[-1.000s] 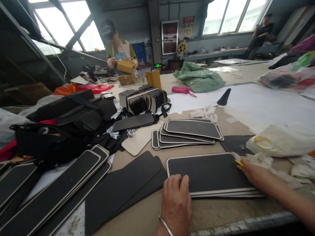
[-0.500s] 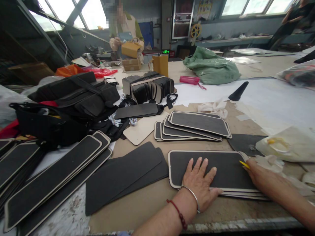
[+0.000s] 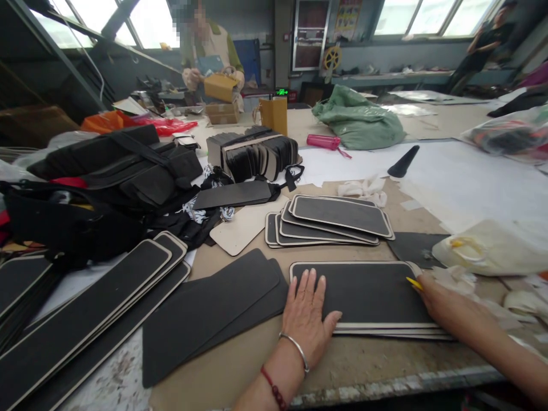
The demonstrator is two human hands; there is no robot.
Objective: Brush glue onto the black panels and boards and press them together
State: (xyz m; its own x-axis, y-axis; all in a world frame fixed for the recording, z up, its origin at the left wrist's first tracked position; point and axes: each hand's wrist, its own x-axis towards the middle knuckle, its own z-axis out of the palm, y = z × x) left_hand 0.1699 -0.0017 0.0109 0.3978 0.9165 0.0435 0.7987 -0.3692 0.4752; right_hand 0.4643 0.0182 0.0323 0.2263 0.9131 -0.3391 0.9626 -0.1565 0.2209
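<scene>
My left hand [image 3: 306, 319] lies flat with fingers spread on the left end of a black rectangular panel [image 3: 363, 294] with a pale border. Beneath this panel, more pale-edged panels show along the near side. My right hand [image 3: 436, 302] is at the panel's right end, closed around a slim yellow tool [image 3: 414, 283]; only its pointed tip sticks out, so its exact kind is hidden. Plain black panels [image 3: 209, 314] lie overlapped just left of my left hand. Behind, a loose pile of bordered panels [image 3: 338, 217] rests on the brown board.
Long bordered panels [image 3: 85, 302] are stacked at the left, below a black bag [image 3: 72, 220]. A strapped bundle of black pieces [image 3: 261, 151] stands farther back. A cream plastic bag [image 3: 492, 251] is at the right, and a black cone-shaped piece [image 3: 403, 162] lies beyond. Across the table stands another person [image 3: 214, 63].
My left hand has slid left over the panel, from near its middle to its left end. My right hand stays at the right end with the yellow tool. The view has shifted slightly.
</scene>
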